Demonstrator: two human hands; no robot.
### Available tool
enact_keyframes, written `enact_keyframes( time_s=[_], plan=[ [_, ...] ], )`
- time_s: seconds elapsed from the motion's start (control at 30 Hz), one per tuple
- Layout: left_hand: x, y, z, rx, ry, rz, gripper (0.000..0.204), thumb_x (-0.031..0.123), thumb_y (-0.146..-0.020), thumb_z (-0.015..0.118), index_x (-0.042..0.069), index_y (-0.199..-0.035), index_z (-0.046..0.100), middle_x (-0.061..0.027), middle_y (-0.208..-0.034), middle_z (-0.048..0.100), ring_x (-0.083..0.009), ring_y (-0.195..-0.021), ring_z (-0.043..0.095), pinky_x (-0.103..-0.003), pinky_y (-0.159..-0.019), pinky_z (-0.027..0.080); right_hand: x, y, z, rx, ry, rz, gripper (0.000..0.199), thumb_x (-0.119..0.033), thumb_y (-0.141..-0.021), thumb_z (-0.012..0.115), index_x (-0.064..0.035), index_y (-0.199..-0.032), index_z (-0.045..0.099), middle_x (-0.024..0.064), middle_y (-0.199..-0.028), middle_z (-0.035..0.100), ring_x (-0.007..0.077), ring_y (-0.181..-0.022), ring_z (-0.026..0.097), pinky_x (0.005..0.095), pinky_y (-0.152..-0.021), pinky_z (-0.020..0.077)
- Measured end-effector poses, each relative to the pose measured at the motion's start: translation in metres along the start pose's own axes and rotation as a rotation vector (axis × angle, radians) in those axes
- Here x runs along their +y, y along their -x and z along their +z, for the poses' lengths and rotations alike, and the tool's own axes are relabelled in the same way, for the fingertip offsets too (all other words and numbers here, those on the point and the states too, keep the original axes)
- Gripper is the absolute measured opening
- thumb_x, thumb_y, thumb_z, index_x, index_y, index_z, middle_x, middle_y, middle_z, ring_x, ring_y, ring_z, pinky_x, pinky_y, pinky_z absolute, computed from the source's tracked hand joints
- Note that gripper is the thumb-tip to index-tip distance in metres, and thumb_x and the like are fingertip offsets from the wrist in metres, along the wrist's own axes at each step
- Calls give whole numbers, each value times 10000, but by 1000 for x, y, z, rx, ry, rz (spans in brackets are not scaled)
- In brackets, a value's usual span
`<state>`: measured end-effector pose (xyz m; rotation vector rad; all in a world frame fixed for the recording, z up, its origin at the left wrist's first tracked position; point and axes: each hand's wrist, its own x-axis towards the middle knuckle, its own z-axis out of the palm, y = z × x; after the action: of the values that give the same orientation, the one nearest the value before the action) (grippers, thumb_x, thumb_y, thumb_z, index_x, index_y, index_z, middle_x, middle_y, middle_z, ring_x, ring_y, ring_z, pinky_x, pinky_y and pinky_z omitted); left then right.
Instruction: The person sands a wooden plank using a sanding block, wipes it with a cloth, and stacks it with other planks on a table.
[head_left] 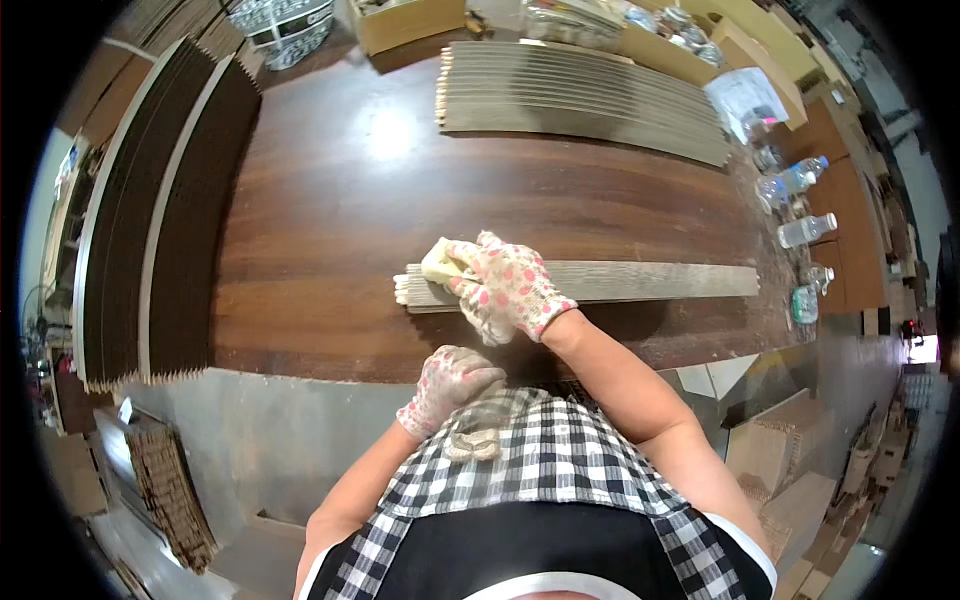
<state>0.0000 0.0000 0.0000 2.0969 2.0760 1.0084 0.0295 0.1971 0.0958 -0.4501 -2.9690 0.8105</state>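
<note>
The strips (660,280) lay side by side on the counter (330,240), beneath the right hand (510,285), with their long run extending to its right and their pale-tipped ends just to its left. The right hand, gloved, grasped a pale yellow cloth (440,262) and applied it near the pale-tipped ends. Contact pressure could not be told. The left hand (455,385), also gloved, was positioned nearer the body than the right, by the counter's near edge and in front of the apron (560,460). Its fingers were curled inward; no held item was visible.

The step in hand was judged to be wiping the upper faces of the strips. The next move called for a firm grip on the cloth and an even stroke to the right, along the strips' length. Bracing by the left hand would have limited sliding or spreading, since it did not secure the strips.

Beyond the right hand, toward the far edge, lay a wider group of slats (580,95). Well to the left of both hands stood dark stacks (190,220). Well to the right were clear bottles (806,231).
</note>
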Motion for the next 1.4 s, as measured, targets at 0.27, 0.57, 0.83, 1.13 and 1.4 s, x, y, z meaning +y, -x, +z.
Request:
enact_keyframes(
  time_s=[0.27,0.57,0.83,1.13,1.4],
  plan=[
    [44,-53,26,45,169,55,185,191,-743,770,151,-919,728,-9,-851,714,-213,-838,692,-373,-740,516,119,93,-82,167,173,340,337,-459,-898,630,-185,-1076,709,149,-955,669,334,-874,690,446,-767,554],
    [70,-132,41,88,13,-87,240,134,-803,745,97,-1031,683,-97,-1086,657,-333,-1112,586,-471,-977,437,236,157,-119,111,332,287,274,-358,-895,564,-251,-1107,703,93,-1098,678,298,-1006,675,424,-858,555],
    [77,-189,91,-77,-166,-146,729,302,-697,856,66,-1318,555,-160,-1322,559,-385,-1263,493,-521,-1052,397,310,227,-185,242,255,364,352,-469,-930,537,-207,-1084,715,112,-1102,696,309,-1063,654,415,-948,509],
    [79,-192,101,-167,-199,-228,780,250,-655,872,68,-1340,546,-145,-1273,574,-363,-1180,522,-493,-1009,414,400,296,-246,188,457,759,380,-499,-891,565,-206,-1070,727,117,-1100,714,322,-1004,681,434,-850,546],
    [74,-198,98,-207,-202,-191,754,218,-638,865,65,-1311,561,-145,-1218,576,-360,-1145,520,-492,-977,424,405,312,-240,297,251,753,387,-417,-872,673,-205,-1195,694,154,-1160,695,348,-1078,658,440,-940,518]
  ],
)
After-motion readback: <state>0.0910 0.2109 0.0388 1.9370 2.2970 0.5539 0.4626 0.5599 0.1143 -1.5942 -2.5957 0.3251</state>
